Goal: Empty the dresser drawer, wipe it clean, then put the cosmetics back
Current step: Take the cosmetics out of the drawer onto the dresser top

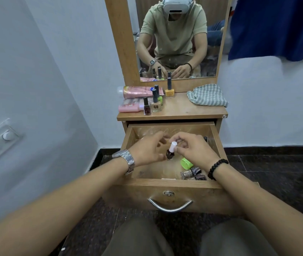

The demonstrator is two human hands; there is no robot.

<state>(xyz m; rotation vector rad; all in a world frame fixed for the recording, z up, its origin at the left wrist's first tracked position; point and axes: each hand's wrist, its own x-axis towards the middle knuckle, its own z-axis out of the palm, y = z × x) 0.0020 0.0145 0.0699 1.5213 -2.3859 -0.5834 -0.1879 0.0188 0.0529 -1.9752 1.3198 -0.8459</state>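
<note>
Over the open wooden drawer (pixel 172 182), the right hand (pixel 193 148) pinched a dark, white-capped nail polish bottle (pixel 171 151); the left hand (pixel 147 150) hovered beside it, fingers loosely spread.

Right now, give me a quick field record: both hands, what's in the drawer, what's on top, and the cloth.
right hand: pinches the white cap of a dark nail polish bottle over the drawer
left hand: beside the bottle, fingers curled near it; grip unclear
drawer: open; holds a green jar and two lying bottles
dresser top: two pink tubes, four upright polishes
checked cloth: crumpled, right side of top
</note>
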